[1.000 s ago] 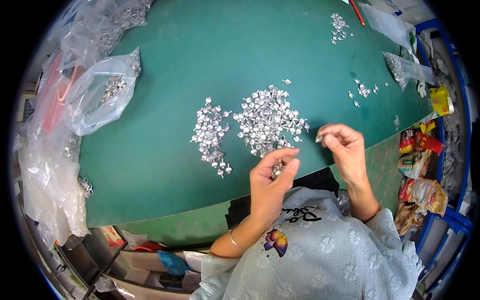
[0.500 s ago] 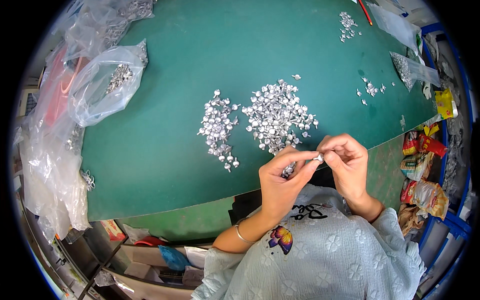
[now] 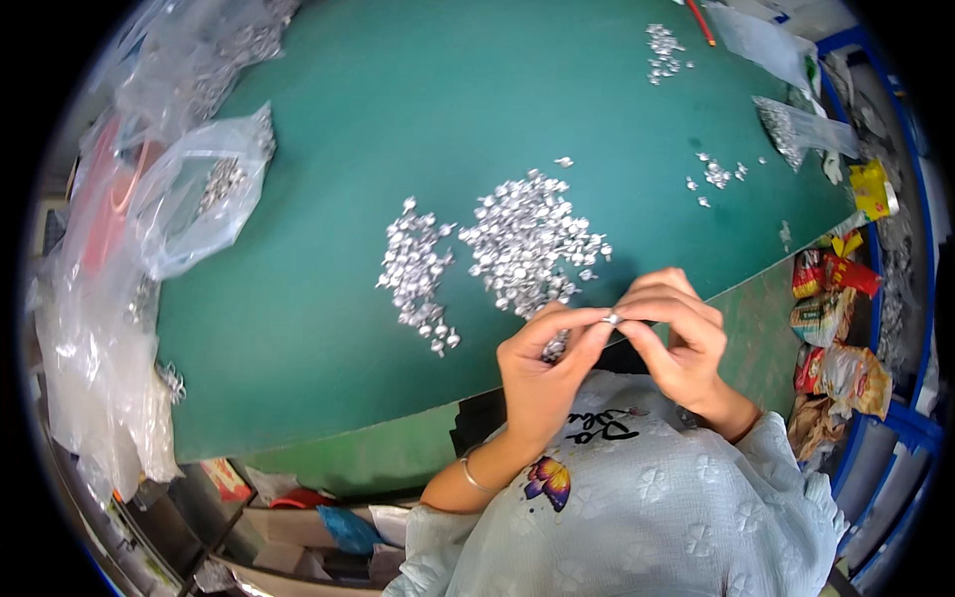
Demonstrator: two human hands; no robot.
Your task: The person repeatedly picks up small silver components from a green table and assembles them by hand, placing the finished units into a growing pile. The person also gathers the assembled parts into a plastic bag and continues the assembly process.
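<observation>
Over the table's near edge, both of my hands meet at a small silver metal piece (image 3: 612,319). My left hand (image 3: 542,373) is closed, its thumb and forefinger pinching the piece from the left. From the other side, the fingertips of my right hand (image 3: 686,343) close on the same piece, which they partly hide. A large pile of silver metal pieces with round heads and short stems (image 3: 527,244) lies just beyond my hands. To its left is a smaller pile (image 3: 413,264) of like pieces. A few more pieces (image 3: 555,346) show in the crook of my left hand.
Clear plastic bags (image 3: 204,194) holding metal parts crowd the left side of the green table (image 3: 328,328). Small clusters of pieces (image 3: 716,174) lie at the right, near a filled clear bag (image 3: 781,131) and a red pencil-like stick (image 3: 701,25). Coloured packets (image 3: 846,378) sit beside a blue rack.
The table and piles have shifted slightly left in the view. My hands remain together on the small piece, which now looks turned and more covered by my fingertips.
</observation>
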